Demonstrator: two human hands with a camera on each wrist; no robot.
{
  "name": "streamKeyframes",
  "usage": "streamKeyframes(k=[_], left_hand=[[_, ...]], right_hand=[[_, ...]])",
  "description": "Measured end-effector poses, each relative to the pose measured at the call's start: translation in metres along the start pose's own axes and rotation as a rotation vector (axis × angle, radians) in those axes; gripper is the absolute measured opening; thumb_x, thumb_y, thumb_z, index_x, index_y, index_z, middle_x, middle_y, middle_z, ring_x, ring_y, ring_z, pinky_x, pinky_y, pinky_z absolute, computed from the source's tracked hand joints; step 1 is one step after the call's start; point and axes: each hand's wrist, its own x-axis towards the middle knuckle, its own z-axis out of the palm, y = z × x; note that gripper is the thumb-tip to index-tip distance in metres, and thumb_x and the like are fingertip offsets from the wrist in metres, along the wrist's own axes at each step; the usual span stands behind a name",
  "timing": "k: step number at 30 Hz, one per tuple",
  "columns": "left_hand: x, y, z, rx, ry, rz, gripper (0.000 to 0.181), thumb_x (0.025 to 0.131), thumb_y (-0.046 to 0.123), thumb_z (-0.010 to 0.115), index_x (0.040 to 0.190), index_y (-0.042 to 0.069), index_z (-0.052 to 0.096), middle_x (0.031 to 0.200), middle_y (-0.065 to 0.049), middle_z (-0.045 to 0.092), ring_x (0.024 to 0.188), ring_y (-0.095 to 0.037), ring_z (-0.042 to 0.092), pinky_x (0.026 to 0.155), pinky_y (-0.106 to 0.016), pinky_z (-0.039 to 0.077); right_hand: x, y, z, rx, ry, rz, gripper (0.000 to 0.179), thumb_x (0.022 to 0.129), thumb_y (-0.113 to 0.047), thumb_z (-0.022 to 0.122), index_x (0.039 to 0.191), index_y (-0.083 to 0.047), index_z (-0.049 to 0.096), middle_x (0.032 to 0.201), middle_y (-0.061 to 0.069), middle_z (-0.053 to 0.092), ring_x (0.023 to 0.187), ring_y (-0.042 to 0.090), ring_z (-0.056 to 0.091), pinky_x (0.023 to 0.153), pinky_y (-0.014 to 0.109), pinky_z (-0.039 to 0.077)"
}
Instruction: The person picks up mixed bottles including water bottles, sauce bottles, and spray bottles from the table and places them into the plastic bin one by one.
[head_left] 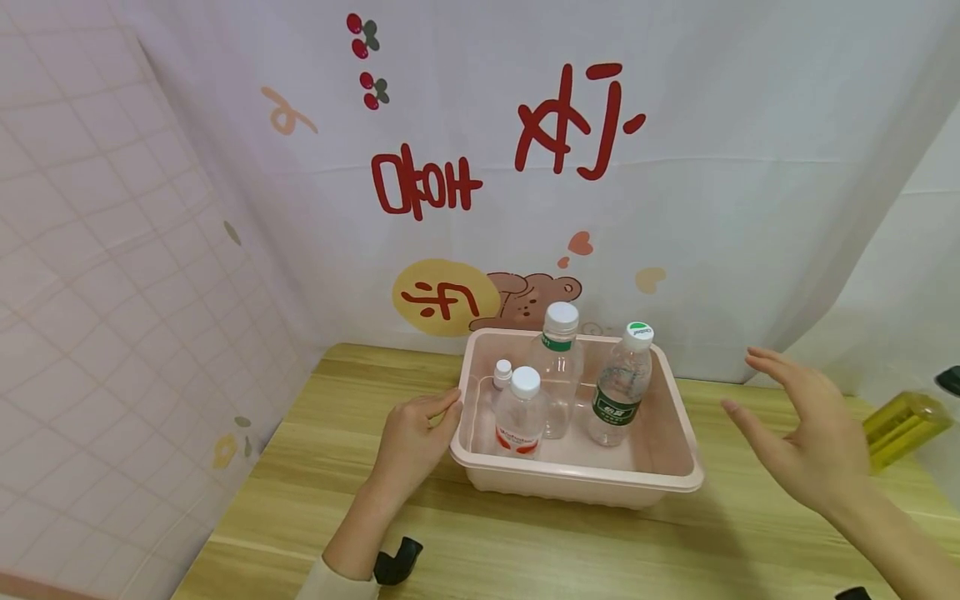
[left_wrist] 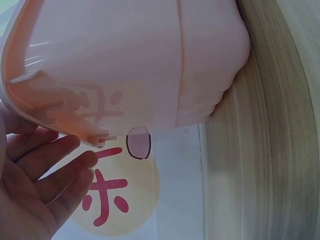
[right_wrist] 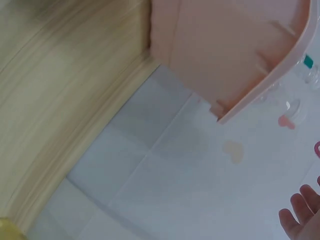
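A pale pink plastic basin [head_left: 573, 472] stands on the wood-patterned table. Inside it, upright, are a clear bottle with a red-printed label [head_left: 517, 425], a tall bottle with a green neck band [head_left: 562, 367], a bottle with a dark green label [head_left: 617, 406] and a small white-capped bottle [head_left: 503, 372]. My left hand [head_left: 416, 433] touches the basin's left rim with its fingertips; the left wrist view shows loosely bent fingers [left_wrist: 65, 170] just below that rim. Beyond the basin's right side, my right hand [head_left: 813, 442] is in the air, thumb and fingers spread, holding nothing.
A bottle of yellow liquid [head_left: 907, 429] is at the far right, partly behind the right hand. Behind the table [head_left: 360, 383] hangs a white printed cloth [head_left: 712, 250], close to the basin's back edge. A grid-patterned cloth [head_left: 112, 292] hangs along the left.
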Motion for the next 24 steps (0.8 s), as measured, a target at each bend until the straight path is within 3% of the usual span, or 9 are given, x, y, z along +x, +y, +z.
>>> streamKeyframes(k=[3,6,8,9,11,13,16,20,24], left_hand=[[0.000,0.000,0.000,-0.002,0.000,0.003,0.029,0.097,0.013,0.073,0.123,0.001,0.077,0.120,-0.012,0.076,0.115,-0.029,0.071,0.098,-0.048,0.058],[0.000,-0.001,0.000,-0.002,0.003,0.004,0.029,0.097,0.014,0.073,0.123,0.001,0.077,0.120,-0.012,0.076,0.116,-0.029,0.071,0.098,-0.048,0.058],[0.000,-0.001,-0.001,-0.004,0.003,0.002,0.029,0.097,0.014,0.073,0.123,0.001,0.077,0.120,-0.012,0.076,0.116,-0.029,0.071,0.098,-0.049,0.058],[0.000,-0.001,0.000,-0.005,0.002,0.001,0.029,0.097,0.014,0.073,0.123,0.001,0.077,0.120,-0.012,0.076,0.116,-0.030,0.071,0.098,-0.049,0.058],[0.000,-0.001,0.000,-0.007,0.000,-0.002,0.029,0.097,0.014,0.073,0.123,0.001,0.076,0.120,-0.012,0.076,0.116,-0.030,0.071,0.097,-0.049,0.058],[0.000,-0.001,0.000,-0.007,-0.002,-0.003,0.029,0.097,0.013,0.073,0.123,0.002,0.076,0.120,-0.012,0.076,0.116,-0.030,0.071,0.097,-0.049,0.058],[-0.001,-0.001,0.000,-0.004,-0.001,-0.001,0.028,0.097,0.013,0.073,0.123,0.002,0.077,0.120,-0.011,0.076,0.116,-0.029,0.071,0.097,-0.048,0.058],[-0.001,-0.002,0.001,-0.002,0.002,0.003,0.028,0.097,0.013,0.073,0.123,0.002,0.077,0.119,-0.011,0.076,0.115,-0.029,0.072,0.096,-0.048,0.059],[-0.001,-0.004,0.000,-0.002,0.005,-0.003,0.028,0.098,0.014,0.073,0.123,0.002,0.077,0.119,-0.011,0.076,0.115,-0.028,0.071,0.097,-0.048,0.058]], right_hand=[[-0.001,0.010,-0.009,-0.066,0.010,0.011,0.056,0.084,-0.015,0.083,0.133,0.005,0.066,0.140,0.016,0.066,0.136,-0.004,0.044,0.102,0.005,0.027],[-0.003,0.021,-0.017,-0.103,0.010,0.032,0.055,0.086,-0.018,0.082,0.133,0.007,0.065,0.139,0.025,0.064,0.138,0.022,0.052,0.106,0.007,0.024],[-0.004,0.028,-0.022,-0.127,0.009,0.049,0.055,0.088,-0.020,0.081,0.133,0.008,0.065,0.141,0.027,0.062,0.134,0.044,0.054,0.112,0.011,0.023],[-0.005,0.032,-0.025,-0.133,0.010,0.064,0.055,0.089,-0.021,0.081,0.133,0.008,0.064,0.142,0.027,0.060,0.133,0.051,0.053,0.113,0.013,0.023],[-0.006,0.037,-0.031,-0.152,0.000,0.097,0.055,0.091,-0.021,0.079,0.134,0.009,0.063,0.145,0.028,0.057,0.131,0.060,0.049,0.122,0.027,0.026],[-0.006,0.042,-0.037,-0.169,-0.011,0.112,0.055,0.093,-0.023,0.077,0.134,0.011,0.062,0.148,0.030,0.054,0.131,0.064,0.046,0.125,0.047,0.027],[-0.004,0.049,-0.046,-0.199,-0.033,0.141,0.060,0.097,-0.028,0.073,0.136,0.015,0.057,0.153,0.034,0.046,0.136,0.065,0.039,0.120,0.071,0.022],[-0.003,0.063,-0.054,-0.203,0.006,0.123,0.085,0.098,-0.053,0.068,0.139,0.019,0.052,0.155,0.038,0.040,0.141,0.065,0.032,0.121,0.074,0.014],[-0.003,0.079,-0.060,-0.178,0.036,0.133,0.096,0.095,-0.061,0.068,0.145,0.018,0.045,0.157,0.040,0.034,0.146,0.064,0.026,0.121,0.074,0.007]])
